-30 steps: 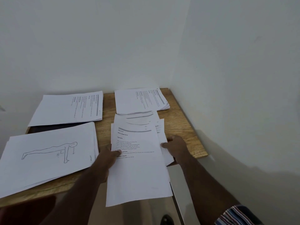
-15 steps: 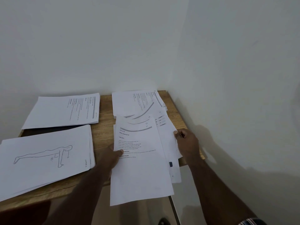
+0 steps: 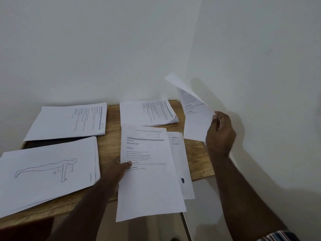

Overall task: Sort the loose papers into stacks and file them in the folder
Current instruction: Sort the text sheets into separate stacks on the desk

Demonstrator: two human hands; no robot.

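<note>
Above the table's right edge, our right hand pinches one sheet by its edge, raised nearly upright, long axis running up and away toward the wall. Our left hand grips the near pile, thumb on top; its long axis points away from us, near end overhanging the table. Three stacks lie flat: drawing stack, left text stack, far stack.

A wooden table carries four paper stacks, one overhanging its front edge.
</note>
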